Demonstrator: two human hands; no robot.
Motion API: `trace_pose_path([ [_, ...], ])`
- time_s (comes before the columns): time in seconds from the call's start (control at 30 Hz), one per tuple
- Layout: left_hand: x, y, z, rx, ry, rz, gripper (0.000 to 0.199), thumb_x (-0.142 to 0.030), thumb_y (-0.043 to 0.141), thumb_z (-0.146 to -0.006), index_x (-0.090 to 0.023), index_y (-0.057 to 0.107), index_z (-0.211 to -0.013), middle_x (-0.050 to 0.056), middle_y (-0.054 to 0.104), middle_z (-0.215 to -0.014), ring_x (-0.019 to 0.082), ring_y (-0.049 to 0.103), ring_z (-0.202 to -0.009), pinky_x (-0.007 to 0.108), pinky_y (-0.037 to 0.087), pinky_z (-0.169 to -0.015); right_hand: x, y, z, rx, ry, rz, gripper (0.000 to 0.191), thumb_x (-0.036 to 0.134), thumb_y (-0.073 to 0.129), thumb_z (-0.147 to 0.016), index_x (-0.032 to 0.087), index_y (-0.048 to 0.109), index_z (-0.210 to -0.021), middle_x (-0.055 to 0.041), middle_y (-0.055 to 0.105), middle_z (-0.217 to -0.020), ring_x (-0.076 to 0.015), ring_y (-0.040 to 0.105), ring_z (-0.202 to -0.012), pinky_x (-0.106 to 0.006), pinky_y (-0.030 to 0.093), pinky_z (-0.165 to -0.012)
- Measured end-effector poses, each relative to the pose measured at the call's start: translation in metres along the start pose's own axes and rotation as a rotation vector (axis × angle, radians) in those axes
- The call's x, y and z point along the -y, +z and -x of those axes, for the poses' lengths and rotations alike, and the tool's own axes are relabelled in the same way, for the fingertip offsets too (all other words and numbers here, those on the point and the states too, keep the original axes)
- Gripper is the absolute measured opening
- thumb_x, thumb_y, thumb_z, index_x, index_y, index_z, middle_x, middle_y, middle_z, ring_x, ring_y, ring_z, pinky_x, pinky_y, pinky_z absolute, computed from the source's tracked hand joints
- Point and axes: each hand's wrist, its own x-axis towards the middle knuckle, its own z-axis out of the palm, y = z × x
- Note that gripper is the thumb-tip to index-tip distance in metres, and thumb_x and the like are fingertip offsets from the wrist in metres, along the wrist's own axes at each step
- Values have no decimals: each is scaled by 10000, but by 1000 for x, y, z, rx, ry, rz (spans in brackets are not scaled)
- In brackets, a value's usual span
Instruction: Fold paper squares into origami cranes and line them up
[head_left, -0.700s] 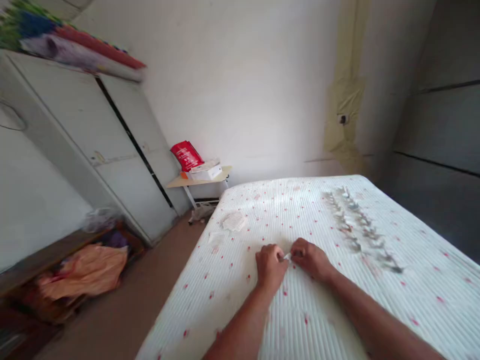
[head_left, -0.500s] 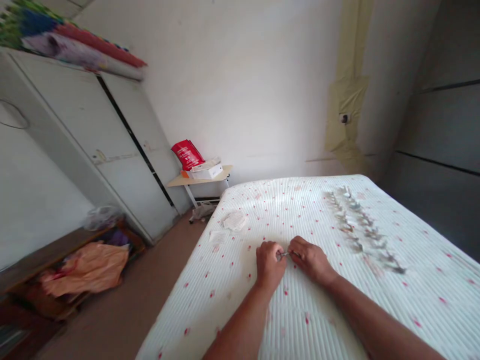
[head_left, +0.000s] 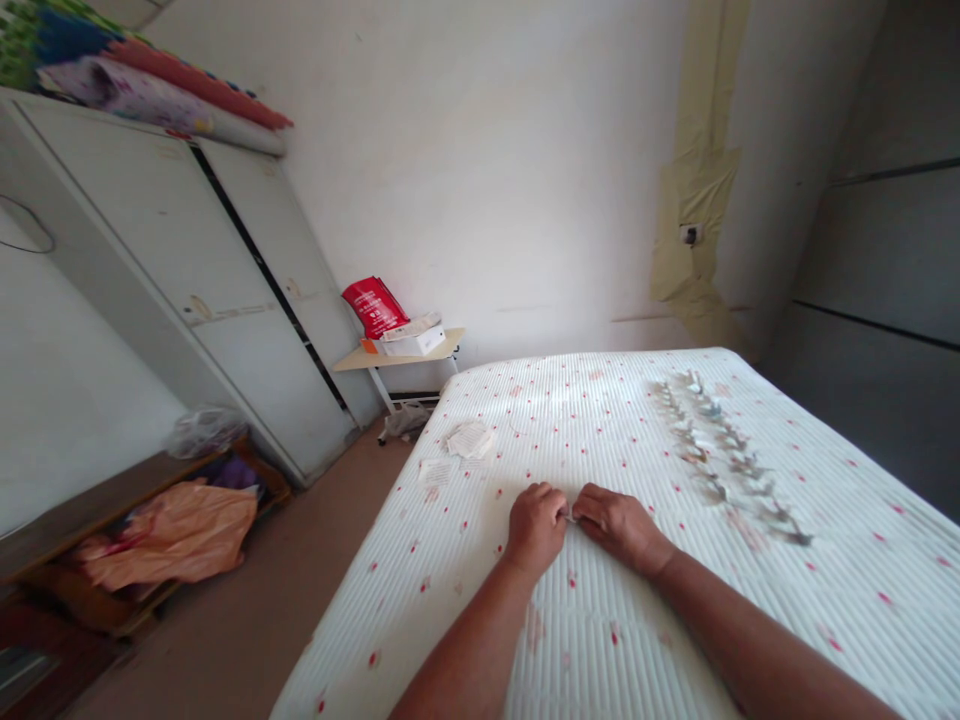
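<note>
Red bag (head_left: 370,300) bears illegible lettering (head_left: 377,310); left hand (head_left: 537,522) and right hand (head_left: 616,522) pinch pale scrap (head_left: 570,517).

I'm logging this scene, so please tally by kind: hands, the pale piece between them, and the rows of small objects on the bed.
Left hand and right hand: 2
Pale piece: 1
Rows of small objects: 2 (single objects too blurred to count)
Total: 5

1. I'm standing in what looks like a home bedroom: a wide bed (head_left: 585,430), white, ribbed and red-dotted, stretches out.
2. On the left, a tall pale-grey wardrobe (head_left: 232,310) carries a lilac patterned roll (head_left: 157,100).
3. A small, pale-topped table (head_left: 356,360) stands nearby.
</note>
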Motion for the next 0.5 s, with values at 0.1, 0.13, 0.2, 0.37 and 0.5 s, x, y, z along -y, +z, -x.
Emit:
trace_pose_path([
  [0.1, 5, -2, 1, 24, 42, 58, 167, -24, 493, -643, -178, 555, -640, -10, 531, -684, 120, 479, -698, 222, 345, -624, -1, -1, 1, 14, -20, -25, 175, 136, 458, -815, 208, 615, -784, -5, 563, -807, -98, 549, -713, -181, 370, -615],
  [0.13, 7, -3, 2, 30, 58, 84, 172, -22, 493, -639, -178, 566, -649, -8, 539, -689, 119, 487, -703, 220, 353, -629, -2, -1, 1, 18, -25, -24, 176, 139, 460, -814, 210, 618, -780, -5, 563, -806, -98, 547, -710, -181, 367, -610],
  [0.2, 10, -6, 5, 34, 89, 131, 186, -22, 496, -635, -178, 591, -670, -2, 559, -705, 121, 503, -717, 222, 372, -648, -2, 0, 1, 23, -31, -18, 181, 131, 463, -807, 206, 621, -763, -8, 566, -800, -99, 545, -706, -182, 361, -604],
  [0.37, 14, -17, 18, 36, 196, 121, 220, -51, 516, -657, -201, 651, -745, 14, 611, -827, 140, 528, -812, 271, 388, -754, -2, 1, -1, 35, -63, 8, 210, 111, 448, -804, 196, 616, -711, -11, 558, -754, -104, 539, -697, -191, 369, -623],
  [0.5, 12, -29, 29, 72, 259, -10, 203, -143, 525, -727, -229, 668, -842, 31, 598, -901, 169, 509, -874, 319, 376, -779, -1, -1, 0, 34, -94, -10, 201, 131, 450, -808, 203, 619, -726, -10, 548, -756, -106, 533, -689, -195, 378, -624],
])
